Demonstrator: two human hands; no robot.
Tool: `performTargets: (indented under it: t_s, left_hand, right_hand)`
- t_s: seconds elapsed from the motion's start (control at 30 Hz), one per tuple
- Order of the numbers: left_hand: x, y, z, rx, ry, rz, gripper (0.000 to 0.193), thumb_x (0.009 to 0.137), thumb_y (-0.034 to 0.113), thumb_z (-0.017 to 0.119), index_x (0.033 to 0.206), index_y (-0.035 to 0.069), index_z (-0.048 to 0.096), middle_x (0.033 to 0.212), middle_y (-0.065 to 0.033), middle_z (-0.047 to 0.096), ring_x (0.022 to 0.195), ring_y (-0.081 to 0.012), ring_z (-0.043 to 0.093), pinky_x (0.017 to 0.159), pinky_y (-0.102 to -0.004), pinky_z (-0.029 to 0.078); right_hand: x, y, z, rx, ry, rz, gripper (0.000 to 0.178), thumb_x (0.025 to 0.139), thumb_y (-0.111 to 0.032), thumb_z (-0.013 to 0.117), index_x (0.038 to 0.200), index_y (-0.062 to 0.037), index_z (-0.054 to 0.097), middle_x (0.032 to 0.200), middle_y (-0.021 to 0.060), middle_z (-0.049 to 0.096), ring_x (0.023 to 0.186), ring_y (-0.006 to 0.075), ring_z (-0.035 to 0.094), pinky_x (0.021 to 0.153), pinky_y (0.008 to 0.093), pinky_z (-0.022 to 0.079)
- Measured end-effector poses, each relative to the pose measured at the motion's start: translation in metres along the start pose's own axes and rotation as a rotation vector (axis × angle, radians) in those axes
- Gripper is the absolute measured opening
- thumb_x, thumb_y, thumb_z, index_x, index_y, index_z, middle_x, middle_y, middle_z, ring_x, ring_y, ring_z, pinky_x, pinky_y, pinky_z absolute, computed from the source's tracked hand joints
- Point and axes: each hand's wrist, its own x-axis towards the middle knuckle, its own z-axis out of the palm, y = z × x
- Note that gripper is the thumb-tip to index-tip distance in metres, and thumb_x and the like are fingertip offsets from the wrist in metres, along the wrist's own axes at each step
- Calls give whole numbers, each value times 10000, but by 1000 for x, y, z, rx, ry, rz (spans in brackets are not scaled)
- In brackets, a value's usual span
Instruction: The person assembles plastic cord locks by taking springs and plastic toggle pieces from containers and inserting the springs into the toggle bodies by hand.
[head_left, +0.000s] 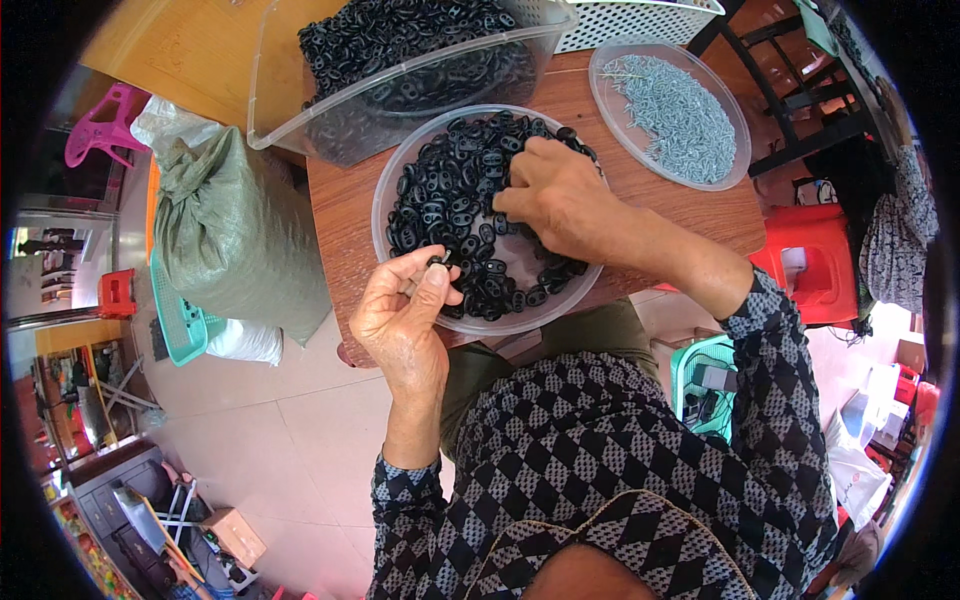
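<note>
Closest to my lens was the diamond-patterned shirt (600,440), filling the foot of the view, its sleeves leading out to two bare hands over a wooden table (345,215). The left hand (408,315) was at the near left rim of a clear round tub (500,326), thumb and forefinger pinched on a small black piece (438,261); at that size I couldn't make out whether anything was fitted into it. The right hand (565,195) was curled down over the tub's right part; its fingertips were hidden from me, so I couldn't say if they gripped anything. The loose black pieces (450,185), oval and holed, lay heaped toward the tub's left and far side, leaving some bare bottom near the right hand.

To pick well, I judged, it was best to take single pieces from the thin edge of the heap, where they overlapped least, and to pinch each by its rim so its holes stayed uncovered. I'd have kept the left hand low over the tub, so that a slip dropped back inside. The tray (742,160) of silvery screws (675,120) sat beyond the right hand, well apart from the pinched piece.
</note>
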Motion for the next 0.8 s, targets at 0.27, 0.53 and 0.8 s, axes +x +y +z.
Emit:
performTargets:
  t_s: [0.27,0.53,0.8]
  left_hand:
    - [0,2,5,-16,-21,-13,144,825,10,663,950,-55,637,800,-76,642,653,-121,618,581,-205,490]
    - [-1,-1,5,-40,-33,-19,152,819,5,666,955,-58,639,797,-77,644,660,-123,624,580,-203,493]
    - [0,-4,7,-43,-36,-7,150,818,11,670,950,-55,640,794,-76,642,653,-127,623,575,-208,490]
  right_hand:
    - [2,-8,9,-157,-90,-113,88,651,-174,613,650,-88,634,718,60,528,792,226,495,673,342,391]
    - [3,-5,7,-149,-76,-120,104,612,-132,650,682,-65,613,722,82,555,788,231,506,694,343,400]
    - [-3,4,-2,246,117,156,157,652,-68,711,754,-46,593,744,77,549,769,272,522,684,371,428]
